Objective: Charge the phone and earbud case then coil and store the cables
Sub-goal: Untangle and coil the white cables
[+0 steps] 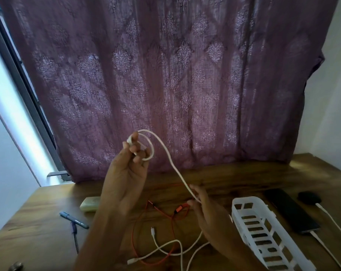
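My left hand (126, 173) is raised above the wooden table (234, 178) and grips a small coil of white cable (148, 147) between thumb and fingers. The same cable's strand runs down to my right hand (206, 210), which pinches it just above the table. An orange cable (172, 222) lies loose on the table under my hands, beside further white cable (165, 249) with free plugs. At the right a black phone (290, 210) and a dark earbud case (309, 197) each have a white cable plugged in.
A white slotted plastic basket (261, 233) stands right of my right hand. On the left lie a pale power bank (89, 204), a dark marker (73, 220) and a purple pen (74, 235). A purple curtain (175, 75) hangs behind the table.
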A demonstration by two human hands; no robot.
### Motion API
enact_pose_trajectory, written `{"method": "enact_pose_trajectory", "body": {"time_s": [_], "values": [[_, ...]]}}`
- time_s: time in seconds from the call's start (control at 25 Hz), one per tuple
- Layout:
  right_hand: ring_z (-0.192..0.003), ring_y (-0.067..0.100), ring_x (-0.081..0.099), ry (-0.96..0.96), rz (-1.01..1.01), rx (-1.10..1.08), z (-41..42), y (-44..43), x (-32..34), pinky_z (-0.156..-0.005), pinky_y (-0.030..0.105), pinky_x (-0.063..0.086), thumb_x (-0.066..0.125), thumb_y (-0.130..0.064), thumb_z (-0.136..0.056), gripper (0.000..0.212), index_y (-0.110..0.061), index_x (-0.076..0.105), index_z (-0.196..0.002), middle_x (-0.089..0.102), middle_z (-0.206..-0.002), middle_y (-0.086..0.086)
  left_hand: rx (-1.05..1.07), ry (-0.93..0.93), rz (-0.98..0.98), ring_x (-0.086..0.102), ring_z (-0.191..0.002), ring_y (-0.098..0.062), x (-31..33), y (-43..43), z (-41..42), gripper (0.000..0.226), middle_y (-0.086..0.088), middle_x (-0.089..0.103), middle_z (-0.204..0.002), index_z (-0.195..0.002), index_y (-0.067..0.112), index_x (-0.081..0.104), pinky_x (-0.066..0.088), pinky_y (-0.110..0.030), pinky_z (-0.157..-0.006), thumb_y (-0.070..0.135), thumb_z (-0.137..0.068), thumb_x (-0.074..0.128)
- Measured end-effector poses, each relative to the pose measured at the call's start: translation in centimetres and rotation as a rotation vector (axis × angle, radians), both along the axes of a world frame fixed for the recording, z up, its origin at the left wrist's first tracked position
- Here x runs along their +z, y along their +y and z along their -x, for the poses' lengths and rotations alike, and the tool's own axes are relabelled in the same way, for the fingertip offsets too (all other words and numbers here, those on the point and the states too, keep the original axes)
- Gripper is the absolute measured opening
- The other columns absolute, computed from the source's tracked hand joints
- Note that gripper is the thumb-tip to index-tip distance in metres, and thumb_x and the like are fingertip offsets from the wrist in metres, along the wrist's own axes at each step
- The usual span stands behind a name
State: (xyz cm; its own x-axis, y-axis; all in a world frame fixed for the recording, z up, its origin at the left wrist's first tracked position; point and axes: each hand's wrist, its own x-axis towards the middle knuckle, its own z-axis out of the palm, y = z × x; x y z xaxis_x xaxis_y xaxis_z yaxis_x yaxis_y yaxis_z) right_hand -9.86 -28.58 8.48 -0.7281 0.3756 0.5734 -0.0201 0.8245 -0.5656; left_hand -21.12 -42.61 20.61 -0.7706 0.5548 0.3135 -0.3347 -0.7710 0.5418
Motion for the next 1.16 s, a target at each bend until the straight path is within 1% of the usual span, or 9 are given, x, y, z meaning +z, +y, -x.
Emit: {"method": "enact_pose_trajectory", "body": {"time_s": [0.12, 0.2, 0.28, 0.4, 0.56, 0.76, 0.88, 1.04, 1.16], "values": [[-0.048, -0.002, 0.056, 0.021, -0.29, -0.046, -0.8, -0.5, -1.8, -0.037, 0.008, 0.042, 0.061, -0.024, -0.085, 0.048, -0.022, 0.043, -0.13, 0.068, -0.074, -0.009, 0.092, -0.036, 0.006, 0.053, -0.053, 0.001, -0.2, -0.2, 0.7, 0.024, 0.008, 0.059, -0.065, -0.096, 0.007, 0.061, 0.052, -0.014, -0.073, 0.019, -0.09, 0.041], [-0.045, 0.001, 0.053, 0.081, -0.468, -0.07, -0.9, -0.7, -2.4, -0.035, 0.009, 0.038, 0.056, -0.008, -0.079, 0.051, -0.026, 0.046, -0.125, 0.069, -0.078, -0.009, 0.153, 0.001, 0.049, 0.057, -0.062, -0.001, -0.8, 0.0, 0.7, 0.021, 0.006, 0.06, -0.072, -0.098, 0.009, 0.058, 0.052, -0.013, -0.073, 0.018, -0.088, 0.043], [-0.051, 0.001, 0.053, 0.182, -0.556, -0.052, -1.7, -0.8, -1.6, -0.04, 0.012, 0.039, 0.044, -0.02, -0.092, 0.028, -0.027, 0.055, -0.117, 0.069, -0.077, -0.009, 0.258, 0.054, 0.128, 0.059, -0.071, -0.004, -1.8, 0.4, 0.7, 0.017, 0.005, 0.062, -0.078, -0.099, 0.012, 0.056, 0.052, -0.014, -0.073, 0.016, -0.092, 0.041], [-0.055, 0.001, 0.05, 0.278, -0.543, 0.034, -2.4, -1.0, -0.1, -0.041, 0.014, 0.041, 0.036, -0.029, -0.101, 0.034, -0.024, 0.069, -0.105, 0.064, -0.07, -0.009, 0.475, 0.184, 0.374, 0.065, -0.083, -0.005, -3.4, 0.9, 0.7, 0.016, 0.007, 0.07, -0.085, -0.101, 0.016, 0.056, 0.051, -0.019, -0.076, 0.017, -0.096, 0.042], [-0.05, 0.007, 0.054, 0.387, -0.555, 0.08, -2.2, -1.2, 2.5, -0.036, 0.021, 0.042, 0.037, -0.025, -0.101, 0.022, -0.024, 0.058, -0.106, 0.061, -0.064, -0.003, 0.601, 0.459, 0.618, 0.064, -0.098, -0.007, -5.6, 1.6, 0.1, 0.015, 0.001, 0.069, -0.101, -0.1, 0.015, 0.058, 0.049, -0.022, -0.083, 0.013, -0.095, 0.044], [-0.048, 0.01, 0.053, 0.529, -0.453, 0.116, -1.4, -0.8, 6.1, -0.04, 0.021, 0.043, 0.046, -0.024, -0.099, 0.014, -0.021, 0.059, -0.104, 0.061, -0.064, 0.002, 0.497, 0.66, 0.738, 0.064, -0.081, -0.013, -7.2, 2.7, -0.7, 0.016, -0.004, 0.069, -0.092, -0.107, 0.006, 0.051, 0.05, -0.028, -0.069, 0.016, -0.096, 0.044], [-0.046, 0.013, 0.053, 0.603, -0.417, 0.097, -0.7, 0.4, 8.3, -0.04, 0.024, 0.042, 0.047, -0.024, -0.098, 0.024, -0.014, 0.068, -0.1, 0.061, -0.064, 0.005, 0.39, 0.734, 0.783, 0.052, -0.063, -0.01, -6.7, 2.8, -1.8, 0.015, -0.005, 0.056, -0.07, -0.102, 0.012, 0.057, 0.044, -0.025, -0.059, 0.016, -0.096, 0.044], [-0.049, 0.01, 0.049, 0.637, -0.326, 0.027, 0.7, 2.3, 10.0, -0.045, 0.022, 0.042, 0.051, -0.031, -0.094, 0.031, -0.009, 0.073, -0.096, 0.061, -0.065, 0.005, 0.141, 0.593, 0.732, 0.041, -0.05, -0.003, -5.5, 2.6, -3.3, 0.028, 0.005, 0.046, -0.056, -0.099, 0.006, 0.062, 0.034, -0.015, -0.051, 0.009, -0.098, 0.034], [-0.05, 0.012, 0.051, 0.607, -0.186, 0.008, 1.8, 3.8, 10.3, -0.045, 0.028, 0.044, 0.05, -0.039, -0.091, 0.036, -0.012, 0.073, -0.096, 0.063, -0.069, 0.004, 0.004, 0.465, 0.642, 0.039, -0.058, -0.011, -5.1, 2.3, -4.0, 0.035, 0.005, 0.042, -0.053, -0.098, 0.007, 0.066, 0.035, -0.021, -0.065, 0.024, -0.094, 0.037]]}}
